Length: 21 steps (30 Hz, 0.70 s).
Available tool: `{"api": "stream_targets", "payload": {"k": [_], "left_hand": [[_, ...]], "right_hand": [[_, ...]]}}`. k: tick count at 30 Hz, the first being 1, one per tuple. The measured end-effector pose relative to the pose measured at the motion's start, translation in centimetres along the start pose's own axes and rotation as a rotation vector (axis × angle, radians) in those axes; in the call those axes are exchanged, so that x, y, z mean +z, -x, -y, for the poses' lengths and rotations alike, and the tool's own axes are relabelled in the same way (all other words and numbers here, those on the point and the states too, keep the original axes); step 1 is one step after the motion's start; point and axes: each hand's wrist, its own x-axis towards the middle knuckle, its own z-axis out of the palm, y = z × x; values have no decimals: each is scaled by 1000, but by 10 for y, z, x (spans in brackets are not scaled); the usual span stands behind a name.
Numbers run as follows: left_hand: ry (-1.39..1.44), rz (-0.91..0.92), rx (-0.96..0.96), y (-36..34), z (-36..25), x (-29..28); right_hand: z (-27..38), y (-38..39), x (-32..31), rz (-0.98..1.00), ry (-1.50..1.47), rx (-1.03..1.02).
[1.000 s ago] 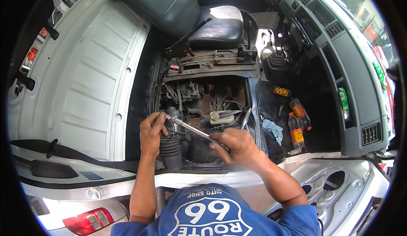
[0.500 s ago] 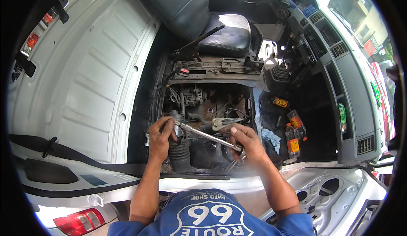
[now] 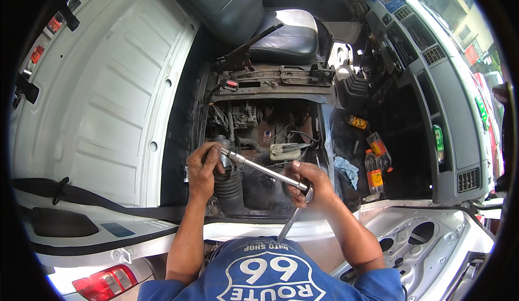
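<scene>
Between my two hands runs a ratchet wrench with a long silver extension bar (image 3: 266,170), held over an opened engine bay (image 3: 251,193). My left hand (image 3: 203,172) has thumb and fingers closed round the bar's far-left end, where a socket seems to sit, partly hidden. My right hand (image 3: 312,184) grips the ratchet head (image 3: 308,193) at the other end. The ratchet's handle (image 3: 289,225) slants down from there toward my blue shirt. Below my left hand is a black ribbed air hose (image 3: 228,193). A pale plastic reservoir (image 3: 285,151) lies beyond the bar.
A black seat (image 3: 286,36) stands beyond the bay, with a lever (image 3: 251,44) beside it. On the floor to the right are orange-labelled bottles (image 3: 374,174) and a blue rag (image 3: 346,171). The dashboard (image 3: 432,101) borders the right; an open door (image 3: 416,241) is at lower right.
My right hand has turned, so the ratchet handle now swings into view, pointing toward my body. The bar is still between both hands. The view has shifted slightly.
</scene>
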Motion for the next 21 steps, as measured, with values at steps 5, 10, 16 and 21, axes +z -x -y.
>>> {"api": "stream_targets", "payload": {"k": [5,10,16,21], "left_hand": [[-144,27,-195,-7,3,0],[-243,38,-260,-1,18,8],[-85,20,-502,8,43,4],[-95,-107,-396,9,50,-9]], "right_hand": [[-7,7,4,-89,1381,-886],[-8,15,-4,-116,1261,-836],[-31,17,2,-125,1070,-710],[-49,26,8,-122,1214,-675]]}}
